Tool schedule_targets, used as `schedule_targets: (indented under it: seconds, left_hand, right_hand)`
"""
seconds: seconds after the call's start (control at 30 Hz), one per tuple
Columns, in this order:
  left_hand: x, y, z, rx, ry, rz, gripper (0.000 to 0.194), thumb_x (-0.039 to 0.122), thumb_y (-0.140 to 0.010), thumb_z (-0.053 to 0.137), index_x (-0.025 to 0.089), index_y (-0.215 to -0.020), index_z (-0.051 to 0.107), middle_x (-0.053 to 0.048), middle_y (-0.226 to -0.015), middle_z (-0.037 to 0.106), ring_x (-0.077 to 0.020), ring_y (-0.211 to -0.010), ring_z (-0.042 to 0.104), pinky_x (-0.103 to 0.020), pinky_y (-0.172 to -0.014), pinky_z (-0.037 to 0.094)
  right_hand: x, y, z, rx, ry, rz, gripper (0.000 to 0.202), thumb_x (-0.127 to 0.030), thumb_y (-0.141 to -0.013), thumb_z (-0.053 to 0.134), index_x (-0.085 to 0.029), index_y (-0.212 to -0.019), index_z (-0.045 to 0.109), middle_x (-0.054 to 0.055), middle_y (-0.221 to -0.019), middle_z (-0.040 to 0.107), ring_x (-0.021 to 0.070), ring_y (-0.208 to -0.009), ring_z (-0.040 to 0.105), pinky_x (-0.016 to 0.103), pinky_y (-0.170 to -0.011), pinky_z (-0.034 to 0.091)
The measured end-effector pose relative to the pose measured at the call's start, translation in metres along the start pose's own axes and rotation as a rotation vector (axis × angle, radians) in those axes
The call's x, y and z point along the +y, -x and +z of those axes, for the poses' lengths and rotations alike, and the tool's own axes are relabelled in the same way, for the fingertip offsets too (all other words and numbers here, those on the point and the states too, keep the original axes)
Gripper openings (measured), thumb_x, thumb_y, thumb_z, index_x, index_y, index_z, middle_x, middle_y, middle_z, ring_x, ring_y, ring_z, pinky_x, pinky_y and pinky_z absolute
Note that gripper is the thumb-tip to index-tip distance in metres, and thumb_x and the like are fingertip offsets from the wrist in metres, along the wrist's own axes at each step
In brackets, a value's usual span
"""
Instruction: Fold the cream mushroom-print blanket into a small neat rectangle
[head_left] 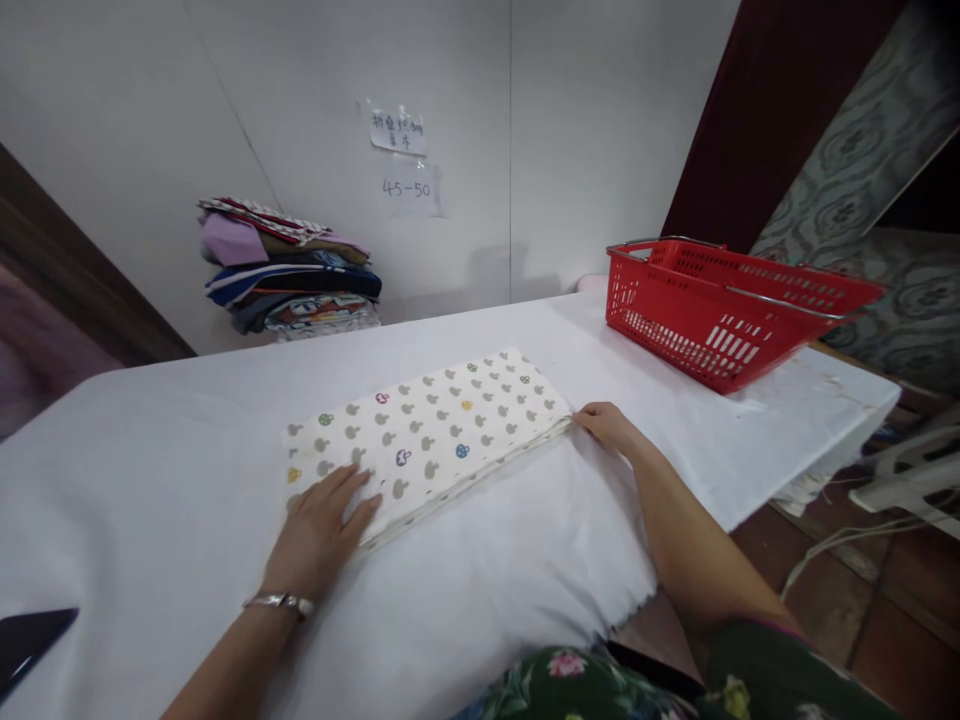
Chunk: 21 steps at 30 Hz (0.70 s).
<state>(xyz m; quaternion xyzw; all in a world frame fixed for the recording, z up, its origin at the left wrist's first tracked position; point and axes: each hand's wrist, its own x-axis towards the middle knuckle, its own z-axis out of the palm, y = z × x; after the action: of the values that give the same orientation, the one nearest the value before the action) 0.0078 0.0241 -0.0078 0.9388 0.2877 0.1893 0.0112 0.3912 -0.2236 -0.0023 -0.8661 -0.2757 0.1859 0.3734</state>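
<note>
A white cloth (427, 420) printed with small grey and coloured mushroom shapes lies folded into a long strip on the table. Its layered edge faces me. My left hand (319, 530) rests flat on the cloth's near left end, fingers stretched out, a silver bracelet on the wrist. At the opposite end, my right hand (604, 425) pinches the near right corner of the cloth between thumb and fingers.
A white sheet covers the table (187, 480). A red plastic basket (697, 310) with metal handles stands at the right back. Folded fabrics (292, 270) are stacked beyond the left back edge. A dark flat object (34, 640) lies at the lower left.
</note>
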Motion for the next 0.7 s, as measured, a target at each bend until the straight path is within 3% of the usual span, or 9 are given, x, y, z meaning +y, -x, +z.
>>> schedule_targets:
  seconds: [0.17, 0.3, 0.57, 0.7]
  left_hand:
    - [-0.002, 0.001, 0.002, -0.007, 0.024, 0.002, 0.047, 0.049, -0.084, 0.039, 0.02, -0.114, 0.059, -0.009, -0.127, 0.054, -0.0262, -0.119, 0.047, -0.043, -0.101, 0.037]
    - [-0.002, 0.0, 0.001, 0.002, 0.044, 0.011, 0.048, 0.052, -0.083, 0.039, 0.02, -0.113, 0.059, -0.009, -0.126, 0.055, -0.0266, -0.119, 0.048, -0.044, -0.101, 0.037]
    - [-0.002, 0.0, -0.001, 0.019, 0.03, 0.038, 0.051, 0.054, -0.083, 0.036, 0.019, -0.111, 0.06, -0.01, -0.123, 0.057, -0.0275, -0.116, 0.05, -0.043, -0.099, 0.039]
    - [-0.004, 0.001, 0.001, 0.029, 0.013, 0.044, 0.049, 0.052, -0.083, 0.038, 0.019, -0.111, 0.061, -0.009, -0.123, 0.058, -0.0273, -0.117, 0.05, -0.042, -0.099, 0.039]
  right_hand:
    - [-0.004, -0.001, 0.002, 0.056, -0.037, 0.027, 0.017, -0.03, -0.062, 0.058, -0.014, -0.065, 0.065, -0.001, -0.05, 0.053, 0.0101, -0.048, 0.042, 0.023, -0.046, 0.029]
    - [-0.002, -0.005, 0.002, 0.131, -0.075, 0.04, 0.021, -0.031, -0.064, 0.054, -0.014, -0.07, 0.065, 0.0, -0.055, 0.056, 0.0106, -0.05, 0.044, 0.022, -0.046, 0.031]
    - [0.005, -0.012, 0.004, 0.149, 0.0, 0.011, 0.011, -0.023, -0.058, 0.057, -0.016, -0.06, 0.064, 0.002, -0.059, 0.06, 0.0135, -0.058, 0.051, 0.023, -0.052, 0.034]
    - [0.005, -0.011, 0.004, 0.177, -0.019, -0.034, 0.015, -0.025, -0.06, 0.056, -0.017, -0.068, 0.066, 0.002, -0.065, 0.063, 0.0138, -0.063, 0.053, 0.023, -0.056, 0.036]
